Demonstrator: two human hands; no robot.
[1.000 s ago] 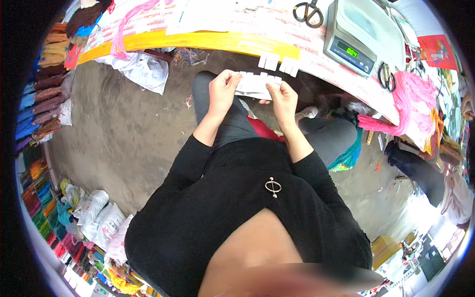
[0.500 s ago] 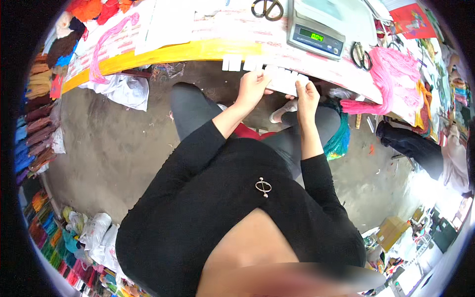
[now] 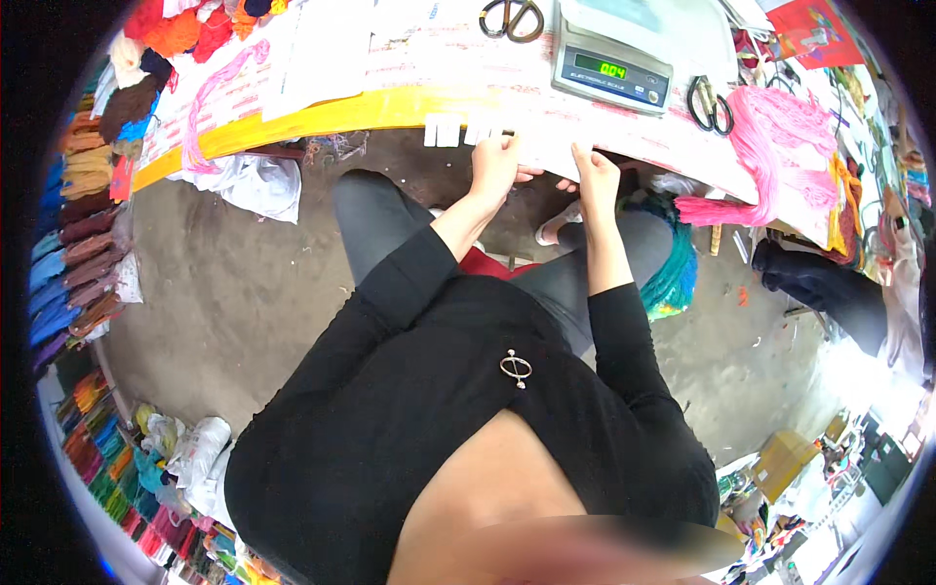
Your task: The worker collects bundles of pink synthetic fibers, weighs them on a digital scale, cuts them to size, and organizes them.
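At the table's near edge I hold a white strip of paper (image 3: 548,154) between my two hands. The fingers of my left hand (image 3: 498,171) are closed on its left end. My right hand (image 3: 597,183) pinches the right end between thumb and fingers. Against the bright tabletop the strip's outline is hard to make out. Small white tabs (image 3: 444,132) stick out over the table's edge just left of my left hand; whether they belong to the same strip I cannot tell.
Beyond my hands stand a digital scale (image 3: 612,73) with a lit green display and black-handled scissors (image 3: 512,19). More scissors (image 3: 710,104) lie right of the scale, beside pink yarn (image 3: 770,146). A thin pink skein (image 3: 203,112) hangs over the table's left edge. Stacked yarn (image 3: 86,210) lines the left.
My right thumb has shifted a little left and up along the strip, and the strip lies closer against the table's edge. The whole view has moved slightly.
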